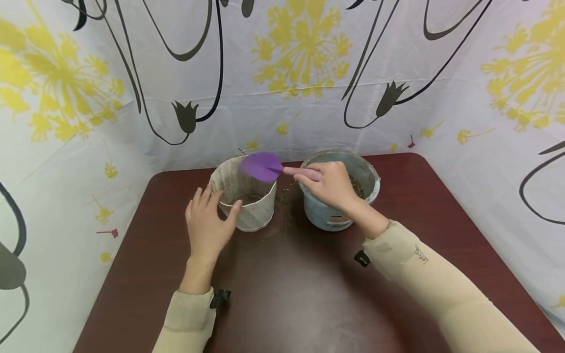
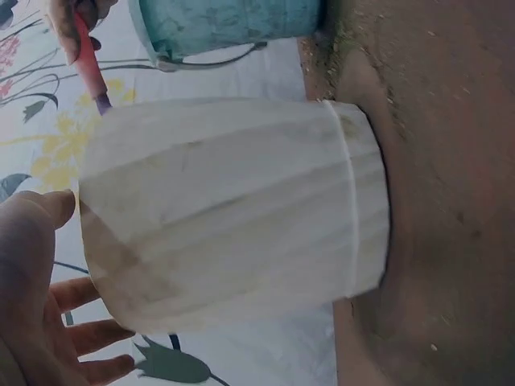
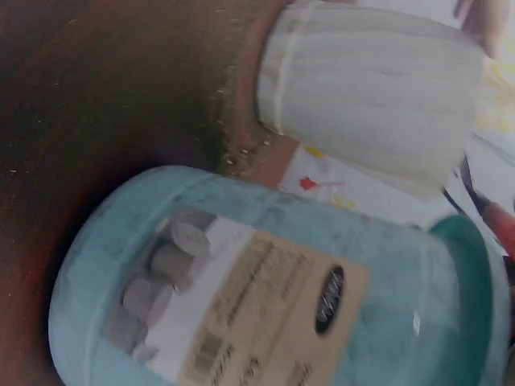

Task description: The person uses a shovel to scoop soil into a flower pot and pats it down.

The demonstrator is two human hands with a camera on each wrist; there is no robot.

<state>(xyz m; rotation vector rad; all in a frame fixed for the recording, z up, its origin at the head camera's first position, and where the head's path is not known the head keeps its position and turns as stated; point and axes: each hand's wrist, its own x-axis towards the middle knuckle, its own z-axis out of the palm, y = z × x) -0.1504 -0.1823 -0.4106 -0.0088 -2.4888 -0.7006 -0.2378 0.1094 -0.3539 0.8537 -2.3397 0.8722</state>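
My right hand [image 1: 334, 184] grips the pink handle of a small garden trowel [image 1: 263, 166]. Its purple blade hangs over the rim of a white fluted plant pot [image 1: 256, 215], with a little dark soil visible at the bottom. Beside that pot's left rim is my left hand [image 1: 207, 228], fingers spread; in the left wrist view its thumb and fingertips lie close to the rim, and whether they press on it I cannot tell. Below my right hand stands a blue-green bucket [image 1: 318, 211] holding soil. The right wrist view shows a paper label [image 3: 265, 305] on its side.
Both containers stand near the back edge of a dark red-brown table [image 1: 282, 284]. Loose soil crumbs [image 1: 289, 206] lie between them. A white cloth [image 1: 282, 117] with yellow flowers and dark tulips hangs behind and at the sides.
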